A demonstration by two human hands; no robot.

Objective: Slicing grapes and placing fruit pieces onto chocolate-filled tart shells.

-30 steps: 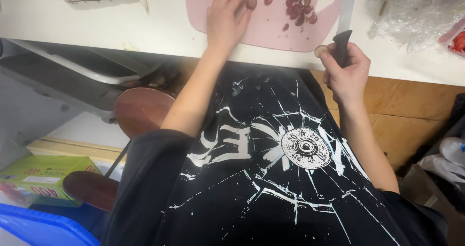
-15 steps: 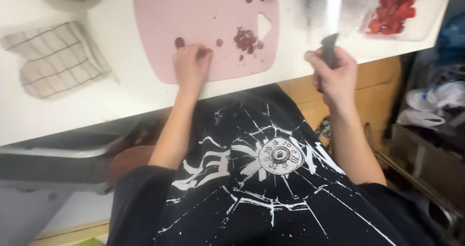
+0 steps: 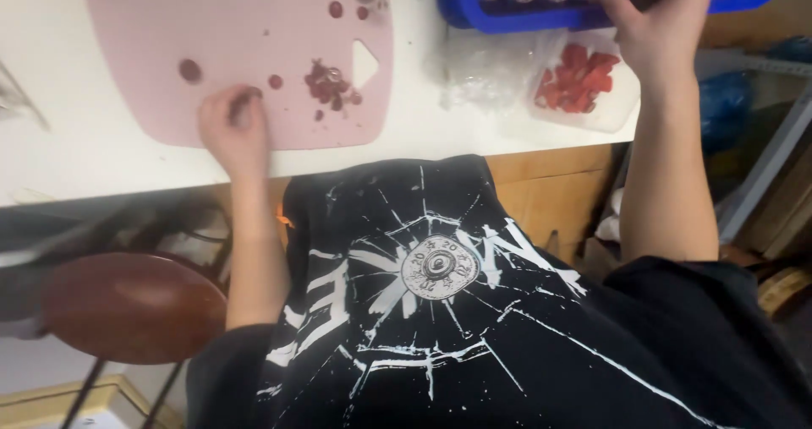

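Left hand curled, fingertips pinched on a dark red piece, steadying it on pink cutting board; right hand reaching far right into blue tray, grip hidden, cannot tell.

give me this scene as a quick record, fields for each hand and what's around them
left hand: left hand curled on the pink cutting board, fingertips on a small dark piece
right hand: right hand at the blue tray, grip unclear
on board: dark red fruit bits
beside board: clear bag, red pieces in a clear container
surface: white counter
below: brown stool
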